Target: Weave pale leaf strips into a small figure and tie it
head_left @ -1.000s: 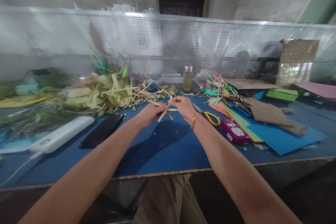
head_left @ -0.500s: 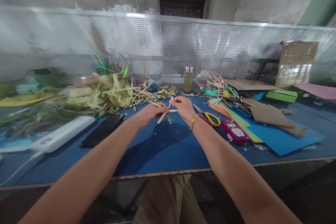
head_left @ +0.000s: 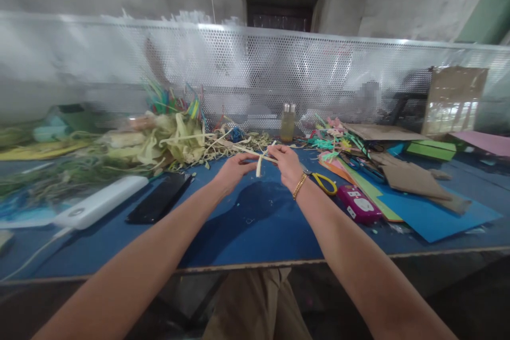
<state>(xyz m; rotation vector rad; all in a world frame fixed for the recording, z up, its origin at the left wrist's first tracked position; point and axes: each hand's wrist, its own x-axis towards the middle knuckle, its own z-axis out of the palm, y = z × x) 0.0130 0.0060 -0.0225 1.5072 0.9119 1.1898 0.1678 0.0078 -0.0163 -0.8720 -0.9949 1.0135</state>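
Both of my hands meet above the middle of the blue table, pinching pale, flat plant-fibre strips (head_left: pixel 258 166) that cross one another. On the left side, my left hand (head_left: pixel 236 171) has its thumb and fingers closed on the strips, one end sticking out toward the pile behind. Opposite it, my right hand (head_left: pixel 287 162), with a gold bracelet (head_left: pixel 299 186) at the wrist, grips the strips near where they cross. One short end points down between the hands. Just right of my right wrist lie yellow-handled scissors (head_left: pixel 324 183), partly hidden by it.
A heap of pale husks (head_left: pixel 179 141) lies at back left, near a black phone (head_left: pixel 159 197) and a white corded device (head_left: pixel 101 202). To the right are a magenta box (head_left: pixel 358 204), coloured paper (head_left: pixel 432 215) and cardboard (head_left: pixel 414 174). A bottle (head_left: pixel 287 123) stands behind, before a perforated metal screen (head_left: pixel 271 64).
The crossed strips have turned in my fingers, and their lower end now points nearly straight down. My left hand is slightly raised. The whole view has shifted a little.
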